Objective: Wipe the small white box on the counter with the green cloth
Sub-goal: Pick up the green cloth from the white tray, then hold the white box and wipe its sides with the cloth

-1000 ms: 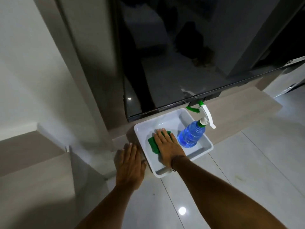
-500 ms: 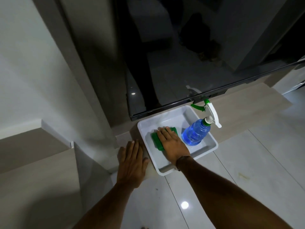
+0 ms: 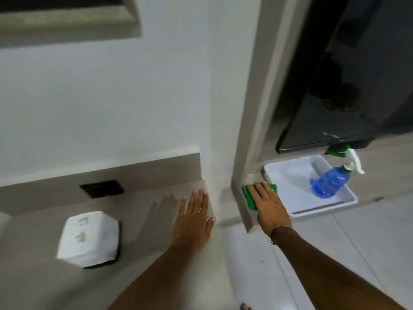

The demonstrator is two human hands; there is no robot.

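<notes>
Hands two, left hand [image 3: 192, 220] flat with fingers spread, right hand [image 3: 269, 204] flat over one green cloth [image 3: 249, 196], one small white box [image 3: 88, 238] (markings unreadable), one spray bottle [image 3: 328, 182] in one white tray [image 3: 290, 175].

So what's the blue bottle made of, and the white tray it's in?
The blue bottle looks like clear tinted plastic: light passes through and its sides are ribbed. The white tray seems smooth, slightly glossy plastic with rounded moulded walls, though enamelled metal can't be ruled out.
</notes>
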